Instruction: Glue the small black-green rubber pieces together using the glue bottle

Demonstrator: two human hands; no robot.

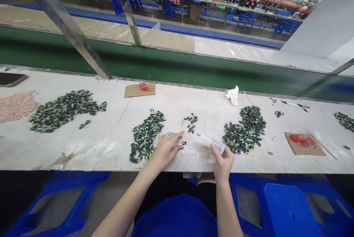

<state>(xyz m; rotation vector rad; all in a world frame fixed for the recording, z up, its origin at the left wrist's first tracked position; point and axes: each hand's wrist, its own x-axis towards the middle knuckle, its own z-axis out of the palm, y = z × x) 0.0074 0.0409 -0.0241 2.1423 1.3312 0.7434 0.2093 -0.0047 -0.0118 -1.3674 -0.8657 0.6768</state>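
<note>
My right hand (223, 161) is wrapped round a translucent plastic syringe (208, 141), its blue tip pointing left above the white table. My left hand (166, 149) rests low over the table with fingers stretched out and apart, and I see nothing in it. Just beyond its thumb lies one small black and green part (184, 143). A loose cluster of small black pieces (191, 122) is ahead of both hands. Beside my left hand spreads a pile of black parts with green marks (146, 135). A similar pile (245, 130) lies right of the syringe.
At the back, a red cup (143, 86) stands on cardboard (129, 91), and a crumpled white tissue (233, 95) lies farther right. Red containers (307, 141) sit on cardboard at right. Another black-green pile (65, 109) and pink pieces (16, 107) lie left. A metal post (69, 30) slants upward.
</note>
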